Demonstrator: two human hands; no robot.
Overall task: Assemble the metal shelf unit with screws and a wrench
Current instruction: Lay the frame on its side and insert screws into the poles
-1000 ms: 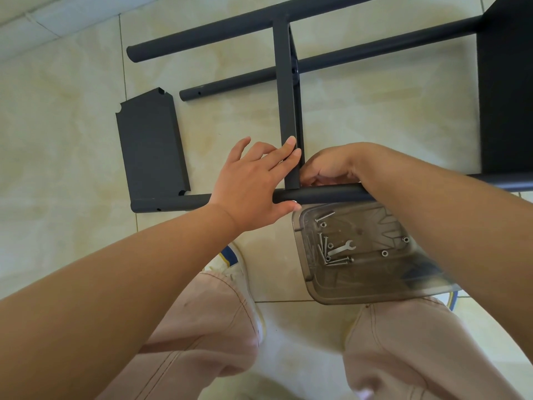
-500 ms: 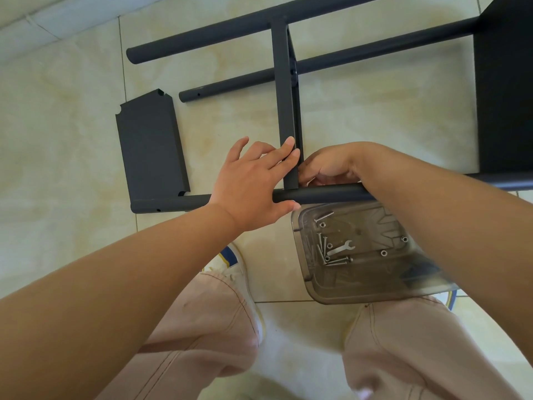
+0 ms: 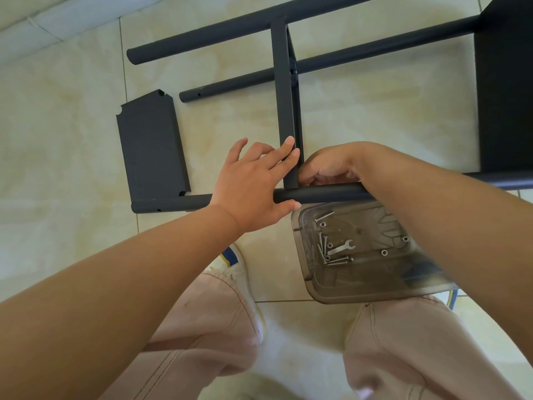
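Head view — landmark taken as the joint where the upright panel [image 3: 284, 105] meets the near tube [image 3: 317, 195]. The near tube runs left to right across the floor; the panel's long axis runs away from the person, up to the far tube [image 3: 230, 28].

The left hand [image 3: 253, 183] is laid just left of the joint, fingers straight against the panel's edge, thumb under the near tube — pressing, not gripping. The right hand [image 3: 328, 167] is just right of the joint, fingers curled inward at the corner; whether a screw is pinched there cannot be told. Both hands are at the joint, the right one closer in.

The tray [image 3: 305, 272] lies just below the joint, on the person's side, with the wrench [image 3: 341, 247] and loose screws [image 3: 324, 249] inside.

Against the earlier frames, little differs: both hands are found at the same joint, the view only slightly shifted.
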